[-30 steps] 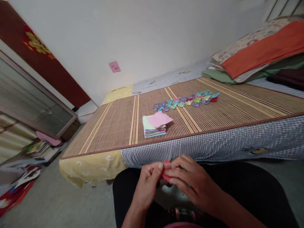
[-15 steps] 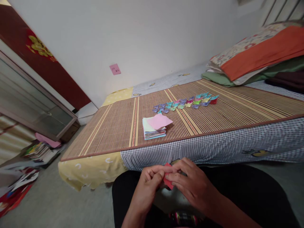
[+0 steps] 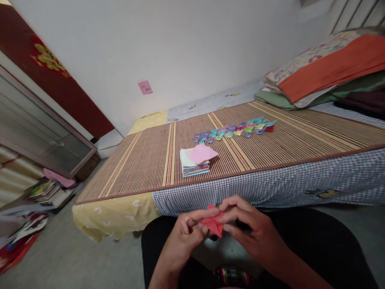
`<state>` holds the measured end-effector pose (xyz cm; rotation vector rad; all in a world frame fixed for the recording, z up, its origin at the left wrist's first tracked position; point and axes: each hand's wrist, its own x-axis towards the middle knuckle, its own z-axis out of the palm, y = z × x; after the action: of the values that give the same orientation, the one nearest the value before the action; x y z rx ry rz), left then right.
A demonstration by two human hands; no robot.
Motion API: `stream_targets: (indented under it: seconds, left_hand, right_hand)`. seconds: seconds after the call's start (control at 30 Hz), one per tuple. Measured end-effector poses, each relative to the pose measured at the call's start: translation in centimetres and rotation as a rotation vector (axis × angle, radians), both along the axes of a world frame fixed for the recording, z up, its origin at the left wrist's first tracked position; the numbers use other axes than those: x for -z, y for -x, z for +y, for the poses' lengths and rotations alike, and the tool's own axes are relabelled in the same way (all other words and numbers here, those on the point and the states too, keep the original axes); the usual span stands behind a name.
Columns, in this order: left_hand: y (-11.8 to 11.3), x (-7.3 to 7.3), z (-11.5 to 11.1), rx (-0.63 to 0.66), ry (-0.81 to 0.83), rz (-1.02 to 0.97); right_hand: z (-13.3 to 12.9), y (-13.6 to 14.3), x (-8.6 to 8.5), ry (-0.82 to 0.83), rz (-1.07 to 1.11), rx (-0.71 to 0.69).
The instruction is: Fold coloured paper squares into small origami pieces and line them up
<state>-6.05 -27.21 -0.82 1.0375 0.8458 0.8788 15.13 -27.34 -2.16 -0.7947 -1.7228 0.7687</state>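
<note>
A small folded piece of red paper (image 3: 215, 224) is held between both hands, over the lap and in front of the bed's edge. My left hand (image 3: 188, 235) pinches its left side with thumb and fingers. On its right side, my right hand (image 3: 248, 224) grips the paper between thumb and fingertips. Beyond them, a stack of square paper sheets (image 3: 196, 170) lies on the striped mat, with a pink sheet (image 3: 202, 154) askew on top. Behind the stack stand rows of small folded paper pieces (image 3: 234, 130) in several colours.
The striped mat (image 3: 150, 160) covers the bed. Folded bedding with an orange cover (image 3: 331, 66) is piled at the right. A glass-fronted cabinet (image 3: 45, 120) stands at the left, with papers (image 3: 48, 194) near its base. Black-clad knees (image 3: 315, 241) flank the hands.
The red paper now shows more of its face, with a crease visible. My right hand's fingers have spread and shifted slightly, and my left hand has moved a little left.
</note>
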Motion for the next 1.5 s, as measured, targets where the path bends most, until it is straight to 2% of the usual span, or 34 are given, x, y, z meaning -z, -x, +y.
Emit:
stream_targets:
  seconds: [0.23, 0.37, 0.57, 0.73, 0.93, 1.13, 1.23, 1.33, 1.5]
  left_hand:
    - [0.2, -0.5, -0.5, 0.047, -0.078, 0.099]
    - [0.2, -0.6, -0.6, 0.072, -0.111, 0.098]
    - [0.0, -1.1, -0.5, 0.063, -0.109, 0.156]
    - [-0.8, -1.5, -0.7, 0.109, -0.158, 0.177]
    - [-1.2, -1.2, -0.3, -0.057, -0.24, 0.238]
    - [-1.3, -1.3, -0.1, -0.042, -0.257, 0.223]
    - [-1.6, -0.9, -0.3, -0.06, -0.248, 0.227]
    - [-2.2, -0.4, -0.5, -0.131, -0.214, 0.24]
    - [-2.7, -0.4, -0.7, -0.199, -0.236, 0.272]
  right_hand:
    - [0.0, -0.1, 0.0, 0.107, 0.04, -0.082]
    - [-0.1, 0.0, 0.2, 0.053, -0.017, -0.09]
    - [0.0, 0.2, 0.0, -0.13, -0.14, -0.032]
    - [0.0, 0.8, -0.4, -0.11, -0.142, 0.004]
    - [0.3, 0.6, 0.2, -0.008, -0.033, -0.012]
    - [0.1, 0.5, 0.3, 0.213, 0.102, 0.003]
    - [0.0, 0.9, 0.3, 0.203, 0.106, 0.055]
    - [-0.1, 1.3, 0.5, 0.164, 0.076, 0.103]
    - [-0.3, 1.7, 0.8, 0.162, 0.068, 0.123]
